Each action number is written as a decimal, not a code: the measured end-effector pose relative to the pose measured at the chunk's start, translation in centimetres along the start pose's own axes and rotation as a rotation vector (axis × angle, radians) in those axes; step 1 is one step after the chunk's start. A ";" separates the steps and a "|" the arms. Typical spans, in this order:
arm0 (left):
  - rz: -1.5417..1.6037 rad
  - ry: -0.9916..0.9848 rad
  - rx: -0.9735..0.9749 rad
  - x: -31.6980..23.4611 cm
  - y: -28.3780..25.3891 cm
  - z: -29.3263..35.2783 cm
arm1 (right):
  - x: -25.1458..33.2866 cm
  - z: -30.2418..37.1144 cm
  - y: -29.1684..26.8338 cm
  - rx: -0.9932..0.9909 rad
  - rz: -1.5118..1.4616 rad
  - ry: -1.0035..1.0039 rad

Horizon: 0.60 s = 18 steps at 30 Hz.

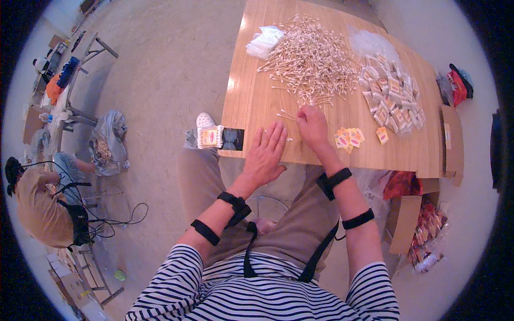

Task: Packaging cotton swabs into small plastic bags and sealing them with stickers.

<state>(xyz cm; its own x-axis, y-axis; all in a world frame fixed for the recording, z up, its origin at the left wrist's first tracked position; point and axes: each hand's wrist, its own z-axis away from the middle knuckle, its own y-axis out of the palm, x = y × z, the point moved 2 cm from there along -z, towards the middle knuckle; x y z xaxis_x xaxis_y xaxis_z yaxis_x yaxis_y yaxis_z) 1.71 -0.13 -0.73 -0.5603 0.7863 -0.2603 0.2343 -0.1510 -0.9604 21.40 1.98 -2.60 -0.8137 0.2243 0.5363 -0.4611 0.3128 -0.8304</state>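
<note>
My left hand (267, 152) lies flat near the table's front edge, fingers stretched out, with the tips of cotton swabs peeking out beside its fingers. Just to its right, my right hand (312, 127) is closed in a pinch. Cotton swabs (287, 115) stick out leftward from its fingertips. Beyond both hands spreads a large heap of loose cotton swabs (316, 59). Small yellow-and-white printed cards (349, 138) lie to the right of my right hand, with a single one set apart.
Filled small packets (391, 96) are piled on the table's right side. Clear plastic bags (265, 41) lie by the heap's far left. A pack of swabs (210, 137) sits at the table's left corner. Cardboard boxes (404, 224) stand at the right. Another person (45, 203) sits at the left.
</note>
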 end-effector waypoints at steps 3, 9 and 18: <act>0.001 0.001 -0.004 -0.1 0.1 0.0 | 0.6 0.4 0.4 -0.045 -0.007 -0.026; 0.034 0.006 -0.034 0.1 -0.1 0.2 | 2.2 2.8 -0.3 0.099 -0.034 -0.184; 0.001 -0.004 -0.018 -0.2 -0.2 0.0 | 2.9 -2.8 -0.6 -0.096 0.182 0.043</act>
<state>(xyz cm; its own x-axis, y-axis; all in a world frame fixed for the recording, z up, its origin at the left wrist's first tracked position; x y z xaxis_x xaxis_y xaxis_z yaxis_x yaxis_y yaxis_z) 1.77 -0.29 -0.51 -0.5635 0.7836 -0.2617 0.2487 -0.1412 -0.9582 20.34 5.03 -0.14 -0.8636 0.3235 0.3868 -0.2708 0.3497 -0.8969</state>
